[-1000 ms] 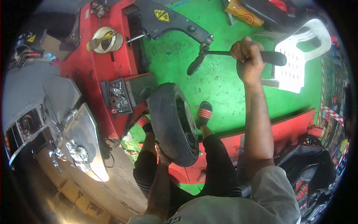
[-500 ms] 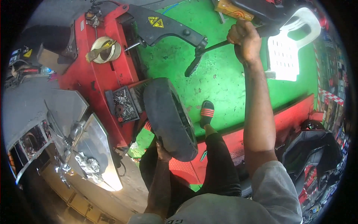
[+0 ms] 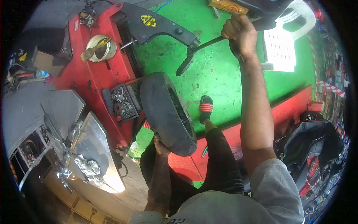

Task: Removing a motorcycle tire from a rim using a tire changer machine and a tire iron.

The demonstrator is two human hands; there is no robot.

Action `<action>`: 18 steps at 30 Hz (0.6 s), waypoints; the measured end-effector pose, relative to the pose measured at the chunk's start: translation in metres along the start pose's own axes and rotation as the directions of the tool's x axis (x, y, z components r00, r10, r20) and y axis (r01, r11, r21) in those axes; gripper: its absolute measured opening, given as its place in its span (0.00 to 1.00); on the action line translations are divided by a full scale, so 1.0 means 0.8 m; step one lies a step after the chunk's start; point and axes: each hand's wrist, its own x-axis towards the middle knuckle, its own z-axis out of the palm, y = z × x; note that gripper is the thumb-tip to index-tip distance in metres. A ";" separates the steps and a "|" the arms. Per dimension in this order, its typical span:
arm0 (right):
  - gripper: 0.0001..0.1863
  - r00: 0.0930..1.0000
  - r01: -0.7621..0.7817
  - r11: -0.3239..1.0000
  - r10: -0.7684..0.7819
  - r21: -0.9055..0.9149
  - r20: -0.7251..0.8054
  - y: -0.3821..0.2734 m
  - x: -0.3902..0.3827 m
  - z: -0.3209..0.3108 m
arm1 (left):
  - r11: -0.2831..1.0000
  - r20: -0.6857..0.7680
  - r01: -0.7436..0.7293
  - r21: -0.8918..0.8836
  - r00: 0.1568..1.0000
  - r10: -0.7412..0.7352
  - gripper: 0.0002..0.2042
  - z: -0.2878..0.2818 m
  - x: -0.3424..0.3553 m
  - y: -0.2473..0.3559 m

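Note:
A black motorcycle wheel with its tyre stands on edge in front of me, its left face against the side of the red machine. My left hand grips the tyre's near lower edge; some fingers are hidden behind it. High on the right, my right hand is closed around the end of a dark lever bar. This bar runs left to a curved black blade on the machine's dark swing arm. Green floor shows between blade and tyre.
On the red machine sit a round tub with a brush across it and a tray of small metal parts. A white plastic chair stands far right. Red ramp and dark motorcycle lie at right.
The whole view has shifted slightly, so most things sit a little further left and higher. Both hands keep their holds, and the blade stays apart from the tyre.

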 end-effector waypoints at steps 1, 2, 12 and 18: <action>0.16 1.000 -0.004 1.000 0.004 0.000 -0.003 0.000 -0.002 0.001 | 1.000 0.013 -0.001 0.005 1.000 0.001 0.38 -0.001 0.001 0.002; 0.16 0.999 -0.015 1.000 0.016 -0.020 0.032 0.000 -0.004 0.001 | 1.000 0.010 0.002 0.006 1.000 -0.002 0.38 -0.003 0.000 0.004; 0.18 0.999 -0.030 1.000 0.030 0.006 0.020 0.011 -0.016 0.002 | 1.000 0.019 0.001 0.025 1.000 -0.002 0.38 0.015 -0.004 0.018; 0.18 0.999 -0.039 0.998 0.038 0.048 0.022 0.014 -0.022 0.005 | 1.000 -0.016 0.019 0.005 1.000 -0.019 0.40 0.012 -0.003 0.020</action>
